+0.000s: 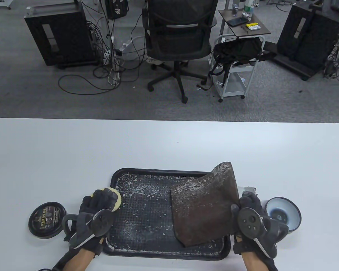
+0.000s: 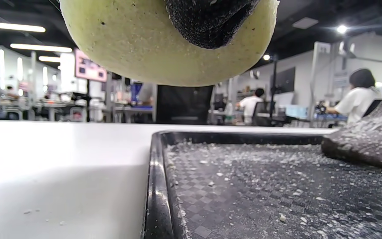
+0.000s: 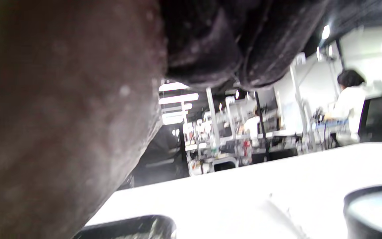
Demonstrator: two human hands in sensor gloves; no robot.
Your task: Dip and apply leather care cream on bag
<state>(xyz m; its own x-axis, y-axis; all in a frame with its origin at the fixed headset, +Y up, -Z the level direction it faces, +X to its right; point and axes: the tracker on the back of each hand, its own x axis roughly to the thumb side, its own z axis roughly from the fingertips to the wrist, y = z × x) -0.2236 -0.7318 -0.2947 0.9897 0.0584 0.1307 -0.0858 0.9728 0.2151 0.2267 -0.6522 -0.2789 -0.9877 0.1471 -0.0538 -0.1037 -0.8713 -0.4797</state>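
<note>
- The round black lid (image 1: 47, 220), lying on the table just left of the tray (image 1: 135, 173), carries a gold and pale printed label, but its lettering is too small to read.
- No other text, number or sign is legible.

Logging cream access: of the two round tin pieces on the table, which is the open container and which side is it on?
The one by the right hand: the open tin, pale interior facing up. The lid by the left hand lies flat, printed black top showing.
</note>
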